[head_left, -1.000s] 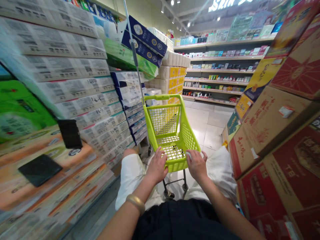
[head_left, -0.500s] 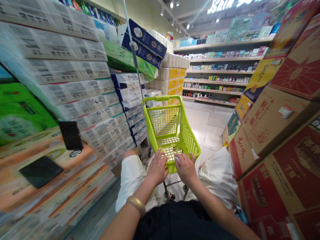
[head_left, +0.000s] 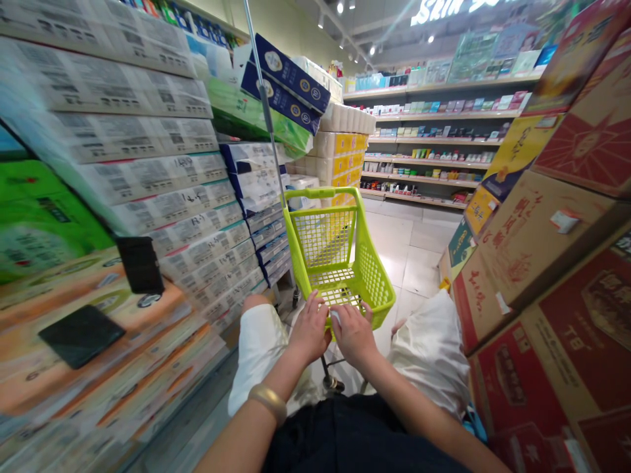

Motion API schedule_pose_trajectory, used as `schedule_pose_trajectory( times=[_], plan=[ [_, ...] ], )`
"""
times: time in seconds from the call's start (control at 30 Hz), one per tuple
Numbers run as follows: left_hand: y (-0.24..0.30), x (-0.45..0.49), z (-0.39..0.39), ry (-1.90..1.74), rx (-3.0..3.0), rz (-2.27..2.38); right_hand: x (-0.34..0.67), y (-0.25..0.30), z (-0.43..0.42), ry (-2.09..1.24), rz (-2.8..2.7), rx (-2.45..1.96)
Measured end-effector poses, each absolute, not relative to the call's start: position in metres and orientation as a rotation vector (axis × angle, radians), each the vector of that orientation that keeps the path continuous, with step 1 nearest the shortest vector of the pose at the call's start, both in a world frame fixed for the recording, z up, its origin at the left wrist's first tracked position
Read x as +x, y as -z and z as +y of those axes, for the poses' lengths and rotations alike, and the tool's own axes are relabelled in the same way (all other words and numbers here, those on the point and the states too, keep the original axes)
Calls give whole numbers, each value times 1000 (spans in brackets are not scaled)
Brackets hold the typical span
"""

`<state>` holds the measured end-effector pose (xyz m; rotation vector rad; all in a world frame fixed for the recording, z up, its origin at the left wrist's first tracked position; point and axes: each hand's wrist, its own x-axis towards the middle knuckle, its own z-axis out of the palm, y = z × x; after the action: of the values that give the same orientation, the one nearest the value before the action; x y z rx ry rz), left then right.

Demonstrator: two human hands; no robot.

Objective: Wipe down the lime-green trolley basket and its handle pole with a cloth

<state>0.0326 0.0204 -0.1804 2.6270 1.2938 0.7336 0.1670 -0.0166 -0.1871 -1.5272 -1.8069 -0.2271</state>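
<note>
A small lime-green shopping cart (head_left: 367,272) stands on the tiled floor just in front of my knees, its basket empty. My left hand (head_left: 309,332) is closed over the near rim of the basket; a gold bangle (head_left: 269,401) sits on that wrist. Right beside it, almost touching, my right hand (head_left: 353,334) presses a small white piece (head_left: 336,318), like a wipe or cloth, against the same rim with curled fingers. A thin metal pole (head_left: 266,112) rises from the cart's far left corner.
Stacked tissue and paper packs (head_left: 148,177) wall the left side, with two flat black objects (head_left: 81,335) lying on them. Red and brown cartons (head_left: 542,263) are piled on the right. A tiled aisle (head_left: 409,249) leads to product shelves (head_left: 434,138).
My right hand has slid left along the cart's near rim with the white piece, ending next to my left hand. The left hand and cart stay put.
</note>
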Motion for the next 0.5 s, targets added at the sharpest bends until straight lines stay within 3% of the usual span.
schedule_pose_trajectory(
  times=[0.27,0.5],
  plan=[
    [179,35,18,-742,2621,1310,230,190,-17,348,-1638,-1724],
    [181,36,19,-784,2629,1284,173,190,-17,258,-1739,-1589]
  ],
)
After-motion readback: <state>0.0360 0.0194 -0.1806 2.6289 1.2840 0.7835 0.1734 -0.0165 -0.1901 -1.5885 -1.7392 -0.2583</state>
